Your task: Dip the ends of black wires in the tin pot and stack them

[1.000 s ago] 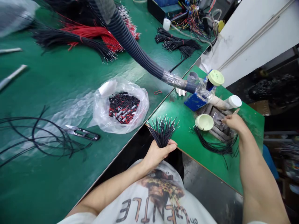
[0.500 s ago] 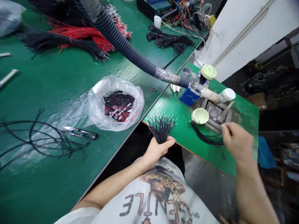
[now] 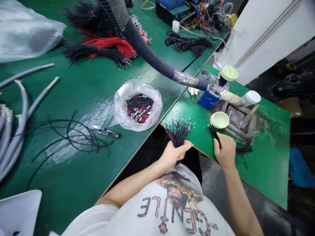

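My left hand (image 3: 176,152) is closed round a thick bundle of black wires (image 3: 179,132), its bare silvery ends fanned out upward. On the small green board, my right hand (image 3: 225,149) is closed over a thinner bunch of black wires (image 3: 242,149). Stripped tips of that bunch poke out beyond the fingers, and its tail lies to the right of the hand. Just above the right hand sits a pale green cup (image 3: 219,120). A grey tray-like fixture (image 3: 238,118) with a stick in it lies beside the cup.
A ribbed hose (image 3: 147,49) crosses above the table to a blue block (image 3: 208,99). Left of my hands are a plastic bag of wire scraps (image 3: 139,108), thread snips (image 3: 107,132) and loose black wires (image 3: 69,134). Red wire bundles (image 3: 110,44) lie farther back.
My right hand has come left from the far end of the thinner bunch and closed on it near the stripped tips. My left hand still holds its bundle. The view has shifted left.
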The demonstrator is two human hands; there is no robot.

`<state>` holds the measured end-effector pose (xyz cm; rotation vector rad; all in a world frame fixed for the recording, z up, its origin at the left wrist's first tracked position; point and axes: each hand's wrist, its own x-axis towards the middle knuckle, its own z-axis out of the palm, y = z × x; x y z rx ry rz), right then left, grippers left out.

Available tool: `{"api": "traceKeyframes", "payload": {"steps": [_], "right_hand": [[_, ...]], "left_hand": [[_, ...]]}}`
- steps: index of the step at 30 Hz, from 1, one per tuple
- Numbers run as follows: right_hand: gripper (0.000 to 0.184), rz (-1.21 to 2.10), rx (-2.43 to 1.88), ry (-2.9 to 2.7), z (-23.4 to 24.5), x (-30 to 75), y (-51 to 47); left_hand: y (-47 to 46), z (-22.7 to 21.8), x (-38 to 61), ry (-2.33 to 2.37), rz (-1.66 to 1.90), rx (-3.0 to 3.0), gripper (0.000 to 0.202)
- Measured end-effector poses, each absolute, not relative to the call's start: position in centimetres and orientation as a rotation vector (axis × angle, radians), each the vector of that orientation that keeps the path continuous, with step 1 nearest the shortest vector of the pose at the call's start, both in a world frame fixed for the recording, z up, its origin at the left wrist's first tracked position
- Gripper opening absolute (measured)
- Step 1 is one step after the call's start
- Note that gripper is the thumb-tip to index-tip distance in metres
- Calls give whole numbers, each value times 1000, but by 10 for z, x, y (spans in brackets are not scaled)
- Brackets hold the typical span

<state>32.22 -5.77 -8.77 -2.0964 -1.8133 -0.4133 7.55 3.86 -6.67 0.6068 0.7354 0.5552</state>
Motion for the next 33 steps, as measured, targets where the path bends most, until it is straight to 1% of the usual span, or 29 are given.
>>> {"api": "traceKeyframes", "payload": {"steps": [3, 5, 6, 7, 11, 12, 14, 16, 19, 23, 25, 30, 33], "right_hand": [[28, -378, -2040, -1833, -81, 313, -61], [26, -404, -2020, -1695, -67, 297, -61], [23, -348, -1997, -1616, -59, 287, -60], [20, -219, -1957, -1552, -51, 275, -58], [10, 595, -1703, -1304, -32, 230, -38], [12, 729, -1658, -1217, -32, 222, -32], [20, 874, -1596, -1046, -34, 213, -23], [22, 914, -1547, -927, -39, 210, -19], [16, 918, -1492, -866, -46, 210, -22], [12, 914, -1489, -830, -52, 209, -29], [14, 904, -1497, -790, -50, 206, -31], [16, 854, -1381, -706, -37, 209, -39], [16, 923, -1378, -682, -34, 217, -49]], "left_hand": [[37, -68, 75, 672, 520, 645, 41], [36, -69, 74, 629, 502, 696, 42], [35, -70, 74, 609, 500, 725, 43], [34, -71, 75, 591, 500, 752, 43], [29, -72, 77, 543, 479, 816, 44], [28, -71, 77, 547, 468, 825, 46], [27, -71, 76, 573, 452, 847, 50], [27, -70, 75, 605, 461, 870, 57], [25, -70, 76, 669, 554, 800, 63], [20, -75, 84, 685, 628, 673, 59], [18, -76, 88, 678, 629, 656, 57], [21, -73, 93, 743, 649, 532, 61], [26, -70, 93, 775, 702, 542, 60]]}}
